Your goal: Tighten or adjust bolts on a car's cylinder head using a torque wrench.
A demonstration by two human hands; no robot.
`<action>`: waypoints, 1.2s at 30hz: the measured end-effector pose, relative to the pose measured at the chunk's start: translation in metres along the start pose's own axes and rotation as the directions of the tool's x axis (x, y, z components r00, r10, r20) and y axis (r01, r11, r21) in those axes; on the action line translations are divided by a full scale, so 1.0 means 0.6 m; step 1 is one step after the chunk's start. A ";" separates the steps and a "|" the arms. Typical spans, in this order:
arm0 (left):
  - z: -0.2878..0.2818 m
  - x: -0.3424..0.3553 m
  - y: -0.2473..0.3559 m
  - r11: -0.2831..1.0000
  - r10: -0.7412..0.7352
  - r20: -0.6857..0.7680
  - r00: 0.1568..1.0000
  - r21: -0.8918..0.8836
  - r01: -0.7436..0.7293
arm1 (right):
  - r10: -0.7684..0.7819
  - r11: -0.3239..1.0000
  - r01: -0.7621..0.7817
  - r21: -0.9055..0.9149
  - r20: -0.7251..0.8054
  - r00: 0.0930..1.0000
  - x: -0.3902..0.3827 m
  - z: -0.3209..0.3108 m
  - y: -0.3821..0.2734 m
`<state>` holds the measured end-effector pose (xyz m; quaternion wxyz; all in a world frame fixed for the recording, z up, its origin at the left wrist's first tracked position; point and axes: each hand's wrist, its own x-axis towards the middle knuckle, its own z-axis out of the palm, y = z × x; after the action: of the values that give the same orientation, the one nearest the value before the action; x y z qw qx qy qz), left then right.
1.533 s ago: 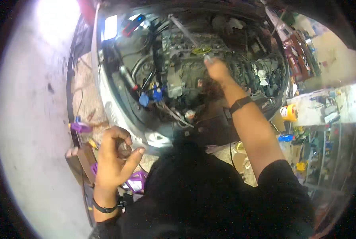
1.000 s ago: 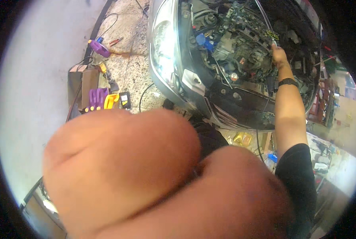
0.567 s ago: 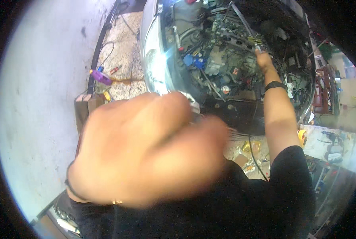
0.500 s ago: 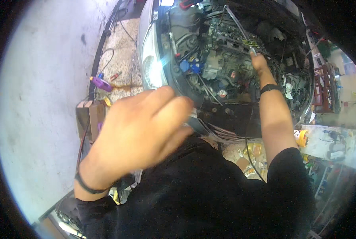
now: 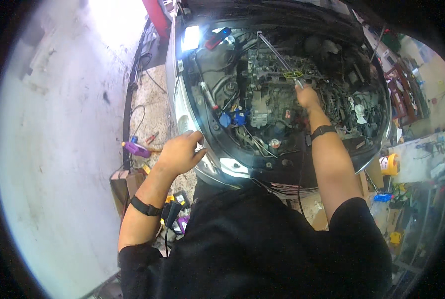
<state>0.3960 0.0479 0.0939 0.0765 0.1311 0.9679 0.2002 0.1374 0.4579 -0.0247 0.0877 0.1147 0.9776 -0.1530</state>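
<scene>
I lean over the open engine bay (image 5: pixel 262 114) of a silver car. My right hand (image 5: pixel 308 97) reaches deep into the engine, closed around the near end of a long thin metal rod (image 5: pixel 277 55) that slants up and to the left. A yellow loop handle (image 5: pixel 292 74) sits just above that hand. A dark band is on my right wrist. My left hand (image 5: pixel 180 152) rests at the car's front corner beside the headlight (image 5: pixel 182 117), fingers loosely spread and nothing seen in it. Blue caps (image 5: pixel 232 118) lie between the two hands.
A bright work lamp (image 5: pixel 191 37) glares at the bay's far left. On the floor to the left lie a purple tool (image 5: pixel 135 148), cables and a cardboard box (image 5: pixel 123 182). Cluttered benches with a yellow container (image 5: pixel 389 163) stand on the right.
My left hand rose close to the camera and blocked much of the view, then dropped to the car's front corner. My right hand stayed in the engine on the rod.
</scene>
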 end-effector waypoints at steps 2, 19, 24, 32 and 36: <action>0.009 0.038 -0.052 0.998 0.066 -0.022 0.998 -0.005 -0.066 | -0.015 1.000 0.015 -0.001 -0.033 0.999 0.016 -0.006 0.021; 0.050 0.498 -0.370 0.917 0.398 -0.002 0.918 0.018 -0.397 | 0.207 0.972 -0.218 -0.090 -0.119 0.971 -0.032 -0.023 -0.030; 0.063 0.500 -0.359 0.866 0.486 -0.035 0.873 0.151 -0.476 | 0.165 0.979 -0.173 -0.110 -0.074 0.983 -0.036 -0.037 -0.012; 0.061 0.511 -0.366 0.884 0.442 -0.027 0.897 0.187 -0.430 | 0.084 0.996 -0.083 -0.016 0.136 0.987 -0.017 -0.079 -0.058; 0.061 0.513 -0.353 0.883 0.445 -0.044 0.895 0.192 -0.429 | 0.092 0.994 -0.102 0.046 0.178 0.980 0.017 -0.091 -0.047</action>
<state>0.0624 -0.0388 -0.0551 -0.0245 0.3435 0.9297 0.1310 0.1131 0.4515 0.0323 0.1778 0.1505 0.9547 -0.1848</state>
